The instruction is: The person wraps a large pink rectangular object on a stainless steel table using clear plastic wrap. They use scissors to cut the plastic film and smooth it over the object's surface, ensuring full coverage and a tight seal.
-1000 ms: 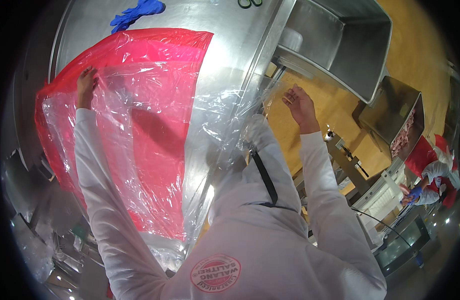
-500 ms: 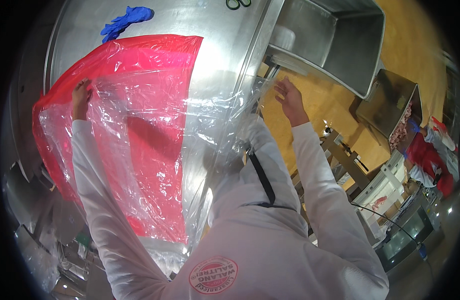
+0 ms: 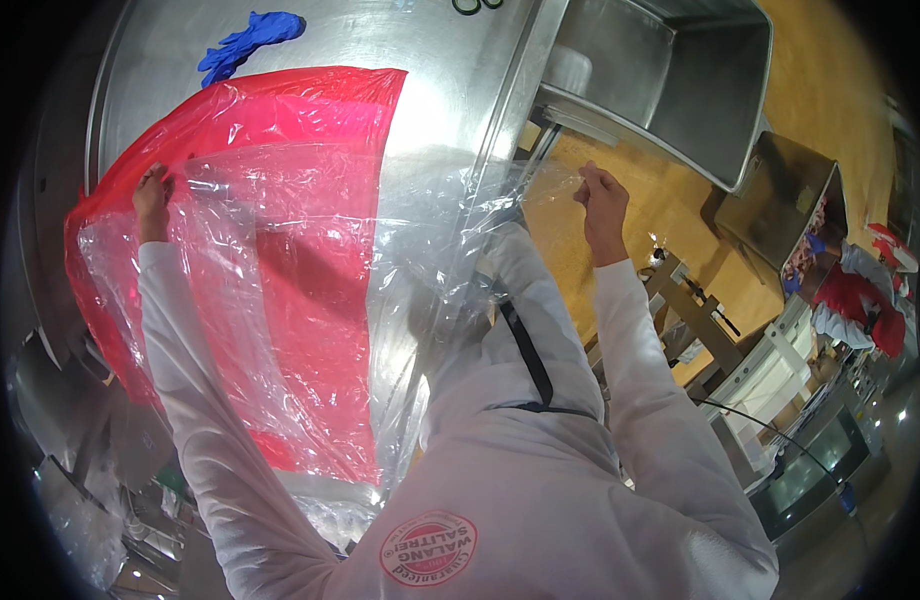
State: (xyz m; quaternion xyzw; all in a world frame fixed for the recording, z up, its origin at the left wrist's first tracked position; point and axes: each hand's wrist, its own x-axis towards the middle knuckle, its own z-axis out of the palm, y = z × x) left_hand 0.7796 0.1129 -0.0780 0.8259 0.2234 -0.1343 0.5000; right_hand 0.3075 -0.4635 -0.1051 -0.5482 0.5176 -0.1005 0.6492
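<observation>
While the left hand [image 3: 152,203] reaches to the far left of the table [image 3: 435,115], the right hand [image 3: 605,208] is raised past the table's right edge, and the clear film [image 3: 430,205] spans the gap between them. The right fingertips are pinched together on the film's edge, out over the floor [image 3: 562,255]. On the left, the fingers are bent at the film's other end, but whether they close on it I cannot tell. The film lies over the red plastic [image 3: 315,270], crosses the metal and runs in wrinkles toward the right hand. The red plastic is spread on the table, its upper right corner free of the film. A blue glove [image 3: 250,45] lies just beyond it, untouched, and a metal tub [image 3: 715,95] stands right of the table, apart from the right hand. As I judge it, the step in hand is opening the film out by its edge, and the next move calls for a firm pinch at both ends and an even pull, gentle enough not to drag the red plastic along.
</observation>
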